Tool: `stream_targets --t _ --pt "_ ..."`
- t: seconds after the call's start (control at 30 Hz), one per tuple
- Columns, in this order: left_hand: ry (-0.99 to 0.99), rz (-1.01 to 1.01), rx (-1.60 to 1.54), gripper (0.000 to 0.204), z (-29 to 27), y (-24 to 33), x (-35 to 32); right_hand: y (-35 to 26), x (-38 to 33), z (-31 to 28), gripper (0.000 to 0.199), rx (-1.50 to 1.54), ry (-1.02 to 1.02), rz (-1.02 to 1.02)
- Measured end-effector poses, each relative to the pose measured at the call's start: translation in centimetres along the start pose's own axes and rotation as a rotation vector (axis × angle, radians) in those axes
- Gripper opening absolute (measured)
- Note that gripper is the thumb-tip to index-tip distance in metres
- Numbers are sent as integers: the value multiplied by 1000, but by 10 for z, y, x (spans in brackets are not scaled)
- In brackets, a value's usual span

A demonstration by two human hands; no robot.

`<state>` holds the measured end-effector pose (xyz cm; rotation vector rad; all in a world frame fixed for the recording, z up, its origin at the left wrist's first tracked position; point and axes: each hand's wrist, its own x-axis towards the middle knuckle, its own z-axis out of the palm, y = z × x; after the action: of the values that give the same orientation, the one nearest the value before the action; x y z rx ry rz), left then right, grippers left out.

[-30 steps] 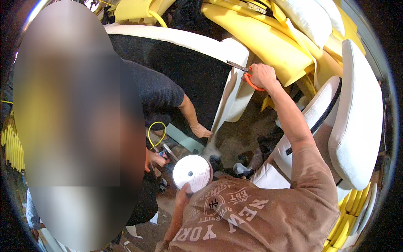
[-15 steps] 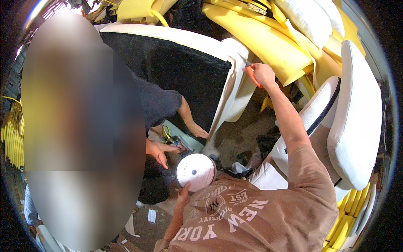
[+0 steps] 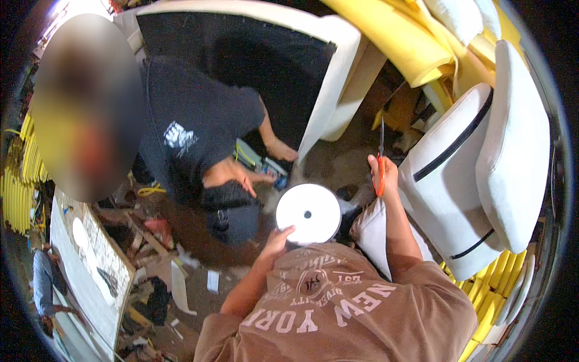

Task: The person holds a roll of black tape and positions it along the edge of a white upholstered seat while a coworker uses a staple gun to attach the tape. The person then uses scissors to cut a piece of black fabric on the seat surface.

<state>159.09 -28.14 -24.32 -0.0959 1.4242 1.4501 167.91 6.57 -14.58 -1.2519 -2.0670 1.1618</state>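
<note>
A round white reel (image 3: 313, 199) with a dark hole in its middle is held in front of my chest by my left hand (image 3: 277, 244), whose fingers and thumb grip its lower left edge. To the right of it, my right hand (image 3: 389, 174) is closed round the orange handles of a pair of scissors (image 3: 380, 181). The dark blades point up, away from me, apart from any material. Ahead stands a large upholstered piece (image 3: 283, 84) with a black cloth face and a cream border. A co-worker in a dark shirt (image 3: 199, 102) leans over with one hand (image 3: 281, 149) at its lower corner.
Cream cushioned pieces (image 3: 512, 151) stand at the right, with stacked yellow foam (image 3: 491, 301) below them. A rolled yellow foam sheet (image 3: 416, 60) lies at the far right. Scraps and a pale strip (image 3: 181, 289) litter the floor at the left, near a light-coloured panel (image 3: 90, 271).
My right hand has drawn the scissors down and back from beside the upholstered piece's corner, and their blades now point up. The reel appears farther right. The view has shifted, showing more floor.
</note>
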Motion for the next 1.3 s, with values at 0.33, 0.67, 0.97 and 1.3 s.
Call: stream_targets --t 0.33,0.67,0.97,1.3 --pt "-55 -94 -96 36 14 9 -39 89 -145 -61 39 -455 68 -134" --pt "-238 -164 -85 47 12 -21 -31 128 -184 -74 22 -623 25 99" --pt "-173 -245 -185 40 -2 -37 -27 148 -180 -74 35 -878 -20 169" --pt "-165 -144 -256 37 12 -60 -43 130 -156 -140 37 -1109 -192 233"
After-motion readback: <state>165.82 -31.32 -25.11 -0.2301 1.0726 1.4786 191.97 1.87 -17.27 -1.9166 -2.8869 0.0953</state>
